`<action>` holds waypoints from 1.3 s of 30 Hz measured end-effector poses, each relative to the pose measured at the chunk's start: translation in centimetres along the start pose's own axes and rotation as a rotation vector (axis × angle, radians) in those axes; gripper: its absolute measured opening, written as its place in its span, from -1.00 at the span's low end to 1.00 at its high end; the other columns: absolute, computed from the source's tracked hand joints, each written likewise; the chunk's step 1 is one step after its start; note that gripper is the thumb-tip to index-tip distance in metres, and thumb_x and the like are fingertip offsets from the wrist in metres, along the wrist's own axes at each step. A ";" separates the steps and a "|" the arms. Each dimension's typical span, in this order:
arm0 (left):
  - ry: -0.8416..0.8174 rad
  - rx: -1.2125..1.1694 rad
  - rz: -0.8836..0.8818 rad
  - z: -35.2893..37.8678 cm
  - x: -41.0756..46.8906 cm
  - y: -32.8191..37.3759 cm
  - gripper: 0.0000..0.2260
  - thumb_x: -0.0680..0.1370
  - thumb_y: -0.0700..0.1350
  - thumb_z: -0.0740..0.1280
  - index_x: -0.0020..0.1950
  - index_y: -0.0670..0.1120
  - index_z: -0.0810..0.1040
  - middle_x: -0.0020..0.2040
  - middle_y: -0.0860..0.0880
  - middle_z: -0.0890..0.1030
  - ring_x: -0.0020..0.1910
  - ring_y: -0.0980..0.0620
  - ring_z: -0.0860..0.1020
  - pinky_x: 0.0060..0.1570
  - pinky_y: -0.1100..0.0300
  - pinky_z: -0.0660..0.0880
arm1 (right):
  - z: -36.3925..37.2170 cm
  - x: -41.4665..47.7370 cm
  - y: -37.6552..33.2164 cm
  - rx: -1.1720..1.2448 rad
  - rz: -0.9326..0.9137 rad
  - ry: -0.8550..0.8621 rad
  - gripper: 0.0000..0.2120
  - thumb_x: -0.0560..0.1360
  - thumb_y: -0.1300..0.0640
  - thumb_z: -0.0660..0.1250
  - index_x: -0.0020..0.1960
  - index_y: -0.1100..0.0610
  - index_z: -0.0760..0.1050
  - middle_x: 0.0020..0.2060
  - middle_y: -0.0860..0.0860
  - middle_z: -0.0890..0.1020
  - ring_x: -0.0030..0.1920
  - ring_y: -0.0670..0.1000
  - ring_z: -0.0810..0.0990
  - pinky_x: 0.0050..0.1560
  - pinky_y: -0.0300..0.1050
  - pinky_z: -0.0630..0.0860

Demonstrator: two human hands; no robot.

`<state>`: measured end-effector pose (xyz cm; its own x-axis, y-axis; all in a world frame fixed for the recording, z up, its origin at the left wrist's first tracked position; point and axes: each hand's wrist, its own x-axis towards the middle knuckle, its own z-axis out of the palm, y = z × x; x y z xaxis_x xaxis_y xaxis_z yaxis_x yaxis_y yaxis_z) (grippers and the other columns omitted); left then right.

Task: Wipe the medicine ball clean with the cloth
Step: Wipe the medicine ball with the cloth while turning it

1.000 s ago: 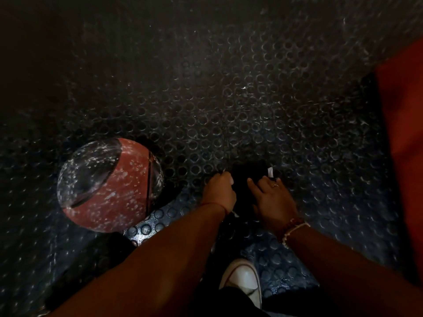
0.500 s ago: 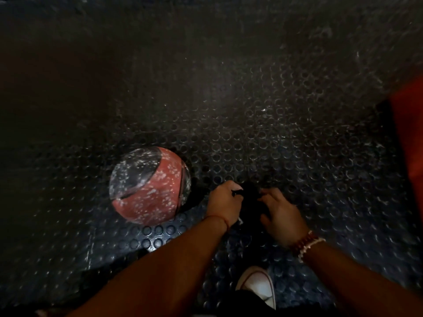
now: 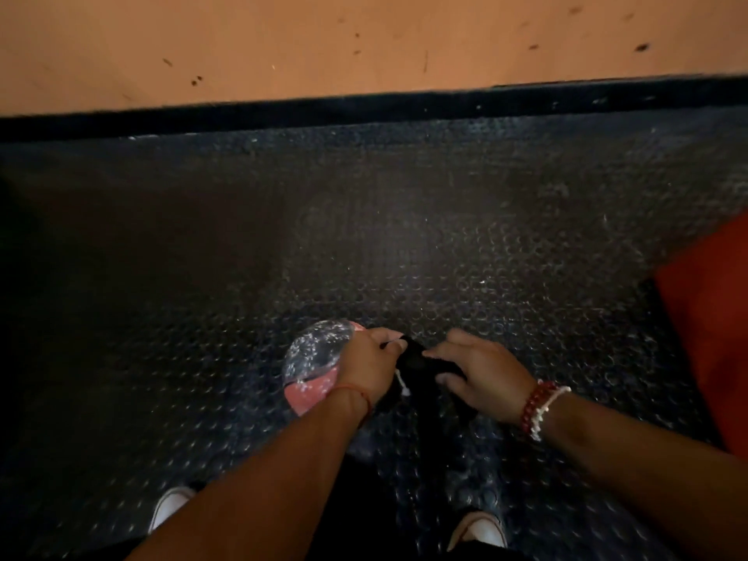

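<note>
Floor (image 3: 404, 244): dark rubber matting with raised round studs, scuffed with pale specks, filling most of the view
Wall (image 3: 364, 42): orange, marked with small dark spots, running across the far side above a black skirting strip (image 3: 364, 111)
Red object (image 3: 712, 325): a large red-orange surface at the right edge, cut off by the frame; what it is cannot be told
Medicine ball (image 3: 311, 362): resting on the floor just left of centre, part pink-red and part dark glossy panel, flecked all over with white spots; its right side is hidden behind the left wrist
Cloth (image 3: 417, 366): black, bunched between the two hands, to the right of the ball, a short white cord or tag hanging from it
Left hand (image 3: 368, 366): fingers pinched shut on the cloth's left end, a thin red thread round the wrist
Right hand (image 3: 481, 374): fingers curled down onto the cloth's right end, gripping it; red and white bead bracelets (image 3: 540, 406) on the wrist
Shoes (image 3: 477, 528): two white toe caps at the near edge, one under each forearm
</note>
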<state>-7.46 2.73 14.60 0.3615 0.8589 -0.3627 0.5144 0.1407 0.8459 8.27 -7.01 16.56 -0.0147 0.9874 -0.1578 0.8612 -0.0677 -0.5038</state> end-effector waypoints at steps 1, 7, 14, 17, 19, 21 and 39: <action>0.010 -0.029 -0.007 -0.6 0.1 0.2 -0.90 0.56 -0.26 0.35 0.00 -0.20 0.67 -0.11 -0.08 0.66 -0.13 0.05 0.59 -0.03 0.23 0.51 | -0.6 0.7 -0.6 0.000 -0.012 -0.007 -0.68 0.52 0.10 0.34 0.27 0.03 0.50 0.11 -0.03 0.51 0.10 0.03 0.55 0.10 -0.12 0.47; 0.022 -0.119 -0.065 -5.1 2.2 0.0 -0.89 0.57 -0.28 0.34 -0.09 -0.18 0.66 -0.20 -0.12 0.66 -0.27 0.00 0.59 -0.19 0.15 0.58 | 0.3 4.9 -4.1 0.041 0.072 0.048 -0.68 0.47 0.22 0.32 0.22 0.05 0.52 0.16 0.01 0.60 0.17 0.05 0.55 0.18 -0.07 0.46; -0.046 0.195 0.012 -8.7 5.4 -2.4 -0.86 0.57 -0.26 0.34 0.04 -0.19 0.69 -0.06 -0.14 0.70 -0.06 -0.05 0.64 0.05 0.09 0.58 | 6.4 7.6 -5.9 0.187 0.179 0.176 -0.54 0.48 0.35 0.28 0.35 0.10 0.48 0.26 0.04 0.56 0.24 0.08 0.53 0.31 -0.13 0.42; -0.063 0.252 0.045 -8.5 6.3 -3.2 -0.84 0.58 -0.26 0.33 0.08 -0.15 0.68 0.00 -0.11 0.70 0.01 -0.02 0.64 0.12 0.13 0.56 | 8.3 8.1 -6.1 0.281 0.264 0.281 -0.54 0.46 0.41 0.27 0.32 0.16 0.50 0.27 0.06 0.55 0.28 0.06 0.51 0.31 -0.31 0.30; -0.075 0.292 0.073 -8.4 6.8 -3.9 -0.82 0.58 -0.25 0.32 0.11 -0.13 0.68 0.05 -0.09 0.69 0.06 -0.02 0.63 0.16 0.15 0.54 | 9.5 8.3 -6.3 0.333 0.324 0.291 -0.54 0.46 0.42 0.25 0.32 0.17 0.50 0.32 0.04 0.52 0.33 0.02 0.47 0.31 -0.39 0.22; -0.077 0.388 0.123 -8.4 7.0 -4.9 -0.80 0.59 -0.22 0.32 0.14 -0.08 0.68 0.12 -0.07 0.66 0.12 -0.03 0.59 0.20 0.14 0.50 | 10.8 8.6 -6.6 0.377 0.358 0.271 -0.53 0.46 0.41 0.23 0.33 0.17 0.49 0.36 0.03 0.48 0.36 0.00 0.44 0.33 -0.40 0.19; 0.072 0.194 0.121 -8.2 8.1 -12.4 -0.71 0.68 -0.03 0.13 0.33 0.15 0.52 0.38 0.04 0.37 0.38 0.02 0.33 0.40 0.14 0.24 | 15.0 11.1 -7.6 0.288 0.453 0.367 -0.38 0.50 -0.27 0.00 0.42 0.00 0.40 0.38 -0.01 0.41 0.32 0.04 0.45 0.25 -0.05 0.46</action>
<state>-17.30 11.99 4.34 0.3766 0.8977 -0.2286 0.6132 -0.0566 0.7879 -6.08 2.36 5.91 0.5369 0.8330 -0.1335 0.5693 -0.4745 -0.6713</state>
